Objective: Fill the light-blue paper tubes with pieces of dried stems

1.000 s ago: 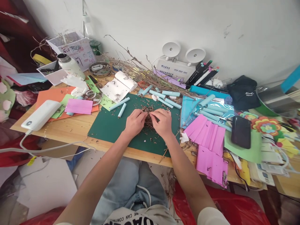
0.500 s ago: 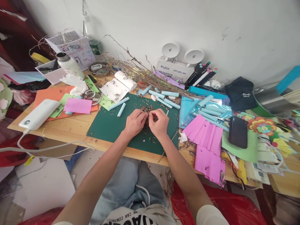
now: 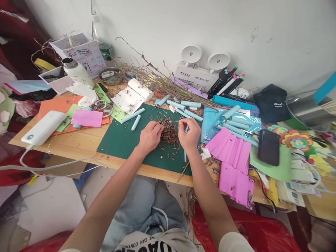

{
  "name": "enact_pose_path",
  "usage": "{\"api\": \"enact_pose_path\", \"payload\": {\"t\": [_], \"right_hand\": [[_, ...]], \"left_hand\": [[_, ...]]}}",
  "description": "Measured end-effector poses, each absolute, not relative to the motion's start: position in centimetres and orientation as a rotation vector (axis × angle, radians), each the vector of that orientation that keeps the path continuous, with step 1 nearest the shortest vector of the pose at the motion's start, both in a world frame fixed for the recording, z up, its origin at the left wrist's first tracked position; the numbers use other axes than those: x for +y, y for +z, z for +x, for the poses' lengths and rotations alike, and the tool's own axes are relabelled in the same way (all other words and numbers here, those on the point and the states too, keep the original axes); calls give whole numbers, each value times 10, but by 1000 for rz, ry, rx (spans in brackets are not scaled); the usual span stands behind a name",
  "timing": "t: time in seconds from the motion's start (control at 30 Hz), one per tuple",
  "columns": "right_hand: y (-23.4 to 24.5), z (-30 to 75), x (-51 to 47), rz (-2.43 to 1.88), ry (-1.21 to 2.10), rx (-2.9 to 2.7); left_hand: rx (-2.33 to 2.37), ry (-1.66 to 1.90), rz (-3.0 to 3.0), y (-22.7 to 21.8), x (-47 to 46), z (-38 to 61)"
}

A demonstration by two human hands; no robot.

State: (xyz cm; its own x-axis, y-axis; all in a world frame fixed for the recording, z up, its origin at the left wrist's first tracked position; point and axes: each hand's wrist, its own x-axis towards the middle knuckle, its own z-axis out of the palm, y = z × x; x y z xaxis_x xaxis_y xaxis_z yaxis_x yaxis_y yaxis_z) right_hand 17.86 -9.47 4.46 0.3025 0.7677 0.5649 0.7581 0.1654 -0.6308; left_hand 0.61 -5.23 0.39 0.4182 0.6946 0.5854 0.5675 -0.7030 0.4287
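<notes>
A loose pile of dry brown plant bits (image 3: 169, 132) lies on the dark green mat (image 3: 120, 136), between my two hands. My left hand (image 3: 151, 135) rests at the pile's left edge, thumb and fingertips pinched together; whatever is in that pinch is too small to make out. On the other side, my right hand (image 3: 189, 133) is closed with its fingertips around a thin dry stem (image 3: 175, 121), which reaches left over the top of the pile. Rolled light-blue paper tubes (image 3: 135, 123) lie behind my hands on the mat.
Dry branches (image 3: 157, 84) stretch along the back, before a white emergency lamp (image 3: 196, 75). Pink folded paper (image 3: 233, 150) and a black phone-like device (image 3: 268, 147) are at right. A white power bank (image 3: 44, 128) and a bottle (image 3: 77, 72) stand left.
My right hand has moved right, away from my left hand, uncovering more of the brown pile. My left hand has shifted slightly left.
</notes>
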Motion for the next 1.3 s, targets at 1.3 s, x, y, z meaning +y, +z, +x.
{"api": "enact_pose_path", "payload": {"t": [1.3], "right_hand": [[106, 204, -139, -1606, 509, -2111]], "left_hand": [[1160, 1154, 2403, 2, -49, 5]]}}
